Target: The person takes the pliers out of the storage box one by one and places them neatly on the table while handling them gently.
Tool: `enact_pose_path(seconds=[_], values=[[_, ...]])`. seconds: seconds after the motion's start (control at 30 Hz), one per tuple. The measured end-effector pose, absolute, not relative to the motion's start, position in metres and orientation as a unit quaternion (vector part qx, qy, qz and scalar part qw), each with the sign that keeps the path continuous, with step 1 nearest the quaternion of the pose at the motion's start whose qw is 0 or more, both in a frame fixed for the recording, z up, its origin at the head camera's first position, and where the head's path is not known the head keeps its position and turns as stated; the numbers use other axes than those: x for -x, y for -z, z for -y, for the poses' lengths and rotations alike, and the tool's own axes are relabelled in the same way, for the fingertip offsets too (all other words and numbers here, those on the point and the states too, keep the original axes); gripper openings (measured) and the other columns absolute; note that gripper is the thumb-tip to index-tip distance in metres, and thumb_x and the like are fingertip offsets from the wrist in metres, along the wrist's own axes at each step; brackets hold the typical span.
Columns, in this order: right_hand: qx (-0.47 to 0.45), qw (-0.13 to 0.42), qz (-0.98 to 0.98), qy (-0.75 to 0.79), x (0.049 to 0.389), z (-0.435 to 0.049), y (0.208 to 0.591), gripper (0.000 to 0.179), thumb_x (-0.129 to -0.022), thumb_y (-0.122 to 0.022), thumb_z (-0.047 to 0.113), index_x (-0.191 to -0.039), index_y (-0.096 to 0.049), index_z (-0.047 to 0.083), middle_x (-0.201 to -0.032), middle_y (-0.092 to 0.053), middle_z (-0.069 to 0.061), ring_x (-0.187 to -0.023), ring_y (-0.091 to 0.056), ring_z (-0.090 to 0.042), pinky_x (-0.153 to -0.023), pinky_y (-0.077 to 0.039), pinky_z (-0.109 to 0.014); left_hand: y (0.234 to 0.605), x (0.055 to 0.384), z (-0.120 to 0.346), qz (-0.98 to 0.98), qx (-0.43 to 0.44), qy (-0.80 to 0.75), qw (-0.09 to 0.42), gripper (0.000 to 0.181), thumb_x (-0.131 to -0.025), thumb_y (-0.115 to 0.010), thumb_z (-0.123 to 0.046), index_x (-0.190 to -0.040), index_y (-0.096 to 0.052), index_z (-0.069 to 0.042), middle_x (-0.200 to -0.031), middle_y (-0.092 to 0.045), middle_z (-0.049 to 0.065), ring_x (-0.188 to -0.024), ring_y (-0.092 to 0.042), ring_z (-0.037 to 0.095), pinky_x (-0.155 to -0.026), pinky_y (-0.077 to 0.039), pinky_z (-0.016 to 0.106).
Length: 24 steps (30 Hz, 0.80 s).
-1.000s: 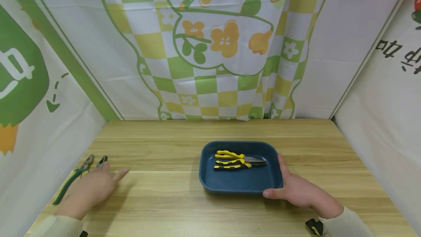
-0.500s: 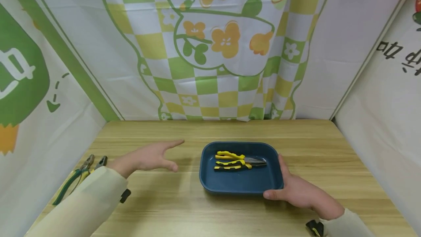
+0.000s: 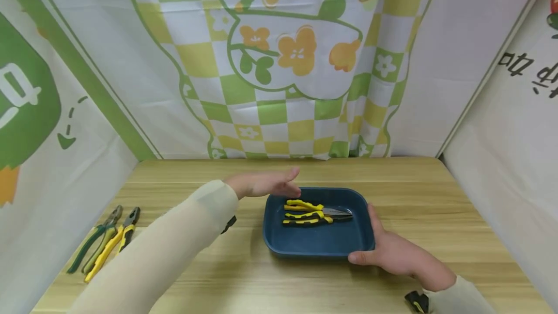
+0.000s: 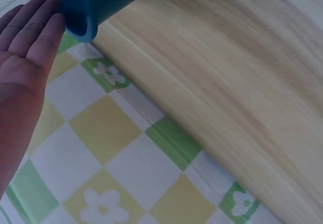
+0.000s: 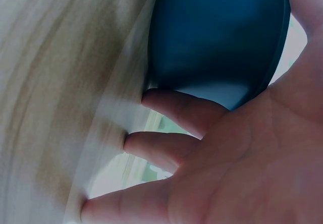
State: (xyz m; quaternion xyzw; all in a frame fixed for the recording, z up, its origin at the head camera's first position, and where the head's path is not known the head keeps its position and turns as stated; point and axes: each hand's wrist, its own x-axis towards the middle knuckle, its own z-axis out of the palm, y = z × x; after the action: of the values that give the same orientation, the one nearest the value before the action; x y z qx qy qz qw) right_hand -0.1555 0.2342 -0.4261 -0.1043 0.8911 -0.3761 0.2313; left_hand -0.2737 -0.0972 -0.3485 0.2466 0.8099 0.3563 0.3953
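Observation:
A dark blue tray point(image 3: 314, 243) sits on the wooden table with two pairs of pliers inside. One is a pair of needle-nose pliers point(image 3: 305, 205) with yellow handles; below it lies a pair with black and yellow handles point(image 3: 307, 221). My left hand point(image 3: 270, 184) hovers at the tray's far left corner, fingers extended and holding nothing. In the left wrist view its fingertips point(image 4: 56, 19) overlap the tray's rim. My right hand point(image 3: 392, 251) holds the tray's near right corner, thumb along the front wall. In the right wrist view, its other fingers point(image 5: 166, 148) spread down toward the table.
At the table's left side lie green-handled pliers point(image 3: 89, 246) and yellow-and-black pliers point(image 3: 106, 253), side by side, partly behind my left sleeve point(image 3: 174, 241). A checkered curtain point(image 3: 279, 125) hangs at the back edge, with white printed walls on both sides.
My left hand has swung from the pliers on the left, rightward across the table, to the tray's far left corner. My right hand, the tray and all the pliers stay put.

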Motion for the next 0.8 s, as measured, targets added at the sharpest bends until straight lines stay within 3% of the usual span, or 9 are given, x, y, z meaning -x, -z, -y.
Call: enact_pose_path(seconds=[0.3, 0.63, 0.8], values=[[0.102, 0.225, -0.89, 0.382, 0.156, -0.234, 0.426, 0.133, -0.084, -0.078, 0.049, -0.151, 0.03, 0.009, -0.13, -0.054, -0.034, -0.107, -0.063, -0.028, -0.096, -0.046, -0.054, 0.364, 0.285, 0.062, -0.844, -0.241, -0.279, 0.389, 0.098, -0.089, -0.016, -0.084, -0.148, -0.049, -0.014, -0.139, -0.057, -0.009, -0.134, -0.045, 0.015, -0.115, -0.024, 0.043], [0.107, 0.218, -0.894, 0.378, 0.155, -0.233, 0.424, 0.134, -0.084, -0.078, 0.05, -0.15, 0.03, 0.006, -0.139, -0.042, -0.041, -0.114, -0.06, -0.034, -0.098, -0.044, -0.055, 0.366, 0.288, 0.042, -0.853, -0.263, -0.239, 0.382, 0.094, -0.091, -0.019, -0.081, -0.152, -0.044, -0.014, -0.134, -0.062, -0.004, -0.129, -0.051, 0.014, -0.115, -0.026, 0.043], [0.107, 0.218, -0.893, 0.38, 0.155, -0.234, 0.426, 0.134, -0.084, -0.078, 0.05, -0.15, 0.03, 0.007, -0.14, -0.042, -0.041, -0.117, -0.058, -0.036, -0.099, -0.043, -0.056, 0.364, 0.288, 0.038, -0.859, -0.271, -0.215, 0.376, 0.093, -0.091, -0.019, -0.081, -0.146, -0.053, -0.015, -0.128, -0.065, -0.007, -0.126, -0.053, 0.013, -0.113, -0.028, 0.043]])
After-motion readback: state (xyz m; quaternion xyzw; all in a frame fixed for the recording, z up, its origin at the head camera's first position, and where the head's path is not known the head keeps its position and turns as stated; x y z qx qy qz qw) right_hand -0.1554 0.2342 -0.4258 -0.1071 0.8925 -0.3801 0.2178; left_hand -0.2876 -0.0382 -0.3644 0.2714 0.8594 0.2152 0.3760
